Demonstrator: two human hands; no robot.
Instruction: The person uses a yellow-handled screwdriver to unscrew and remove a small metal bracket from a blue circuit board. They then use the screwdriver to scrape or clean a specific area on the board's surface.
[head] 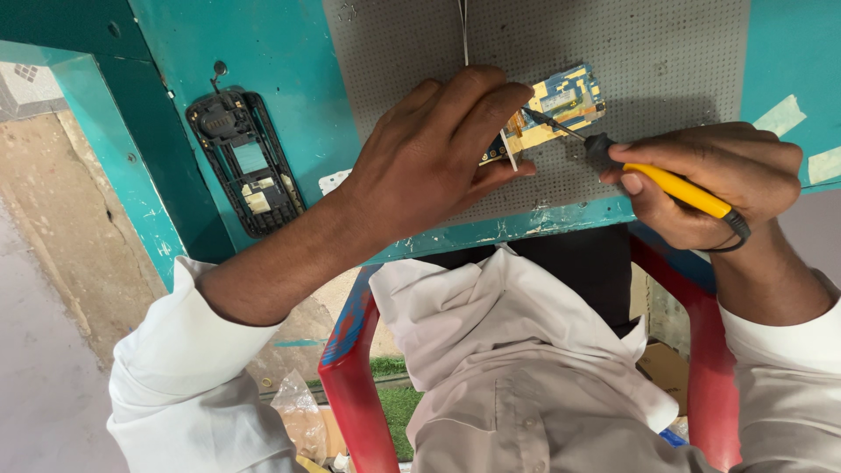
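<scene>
A small circuit board (565,103) in blue and gold lies on a grey dotted mat (631,52). My left hand (429,153) presses down on the board's left end, fingers spread over it, with a thin white strip (509,153) between the fingers. My right hand (718,180) grips a yellow-handled soldering iron (674,186) like a pen. Its dark tip (547,121) touches the board near the middle.
A black phone housing (245,162) lies on the teal table (263,52) to the left. Bits of tape (780,114) stick to the table at the right. A red plastic chair (350,385) is under me. A thin wire (463,31) runs up the mat.
</scene>
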